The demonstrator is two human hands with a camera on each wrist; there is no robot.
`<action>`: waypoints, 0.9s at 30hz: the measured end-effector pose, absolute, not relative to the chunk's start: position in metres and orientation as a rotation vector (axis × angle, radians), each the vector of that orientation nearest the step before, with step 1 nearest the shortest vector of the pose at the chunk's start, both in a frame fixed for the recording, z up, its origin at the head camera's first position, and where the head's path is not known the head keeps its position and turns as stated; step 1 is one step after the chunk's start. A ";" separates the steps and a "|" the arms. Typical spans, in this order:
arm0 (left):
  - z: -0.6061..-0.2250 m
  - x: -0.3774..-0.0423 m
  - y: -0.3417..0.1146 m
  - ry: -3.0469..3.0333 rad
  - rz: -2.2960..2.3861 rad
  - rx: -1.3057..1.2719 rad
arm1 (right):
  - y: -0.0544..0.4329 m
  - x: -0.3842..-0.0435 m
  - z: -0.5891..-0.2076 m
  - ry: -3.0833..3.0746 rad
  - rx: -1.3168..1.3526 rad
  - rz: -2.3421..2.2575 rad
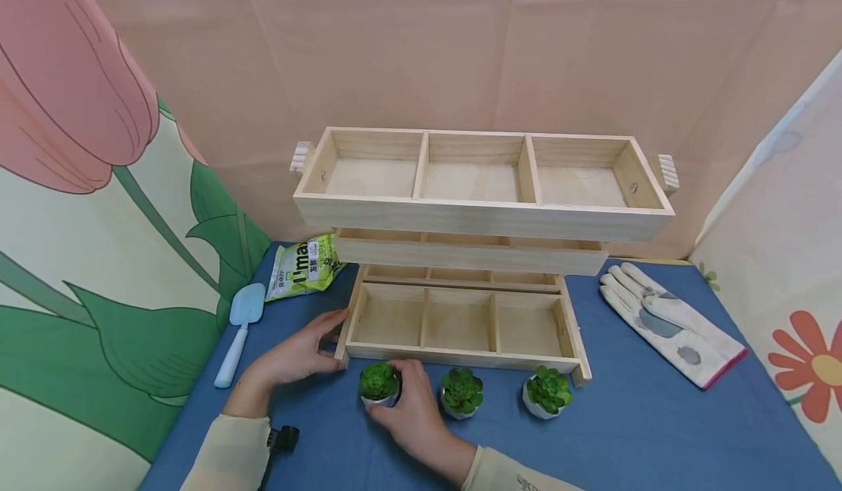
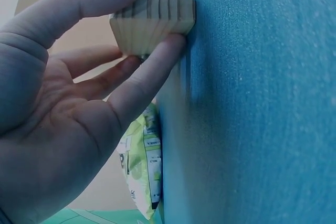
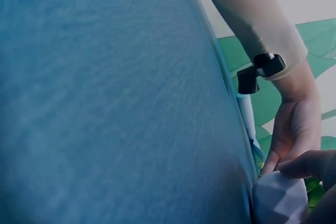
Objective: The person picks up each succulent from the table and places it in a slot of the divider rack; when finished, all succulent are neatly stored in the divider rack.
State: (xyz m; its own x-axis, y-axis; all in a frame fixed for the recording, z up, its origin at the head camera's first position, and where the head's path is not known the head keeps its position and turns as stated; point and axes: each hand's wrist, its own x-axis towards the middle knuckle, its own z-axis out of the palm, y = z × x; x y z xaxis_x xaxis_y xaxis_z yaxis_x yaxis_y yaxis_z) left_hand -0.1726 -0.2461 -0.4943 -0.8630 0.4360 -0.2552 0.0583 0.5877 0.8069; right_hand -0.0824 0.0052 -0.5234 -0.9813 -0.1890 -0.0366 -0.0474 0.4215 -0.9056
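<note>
A tiered wooden planter stand (image 1: 483, 217) with three-compartment boxes stands at the back of the table. My left hand (image 1: 296, 356) grips the front end of its left base rail (image 2: 155, 22), thumb on one side and fingers on the other. In front of the lowest box, my right hand (image 1: 417, 418) holds the leftmost small potted succulent (image 1: 378, 380) between thumb and fingers. Its white faceted pot (image 3: 281, 198) shows in the right wrist view. To the right sit a second potted succulent (image 1: 463, 391) and a third potted succulent (image 1: 547, 391), both upright on the table.
A light blue hand trowel (image 1: 240, 330) lies at the left edge. Behind it is a green and white bag (image 1: 304, 266) beside the stand. White gardening gloves (image 1: 671, 323) lie at the right. Blue cloth (image 1: 631, 432) covers the table; printed curtains surround it.
</note>
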 end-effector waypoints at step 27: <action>-0.490 -0.174 -0.245 2.391 1.183 0.381 | 0.006 -0.081 -0.505 2.496 -0.251 -1.640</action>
State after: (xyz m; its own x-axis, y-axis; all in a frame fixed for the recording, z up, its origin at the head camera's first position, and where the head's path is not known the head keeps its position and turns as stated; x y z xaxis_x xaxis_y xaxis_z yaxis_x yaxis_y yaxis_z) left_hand -0.1740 -0.2454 -0.4904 -0.8638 0.4283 -0.2655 0.0489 0.5956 0.8018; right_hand -0.0807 0.0064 -0.5054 -0.9757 -0.2173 -0.0288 -0.0599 0.3903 -0.9187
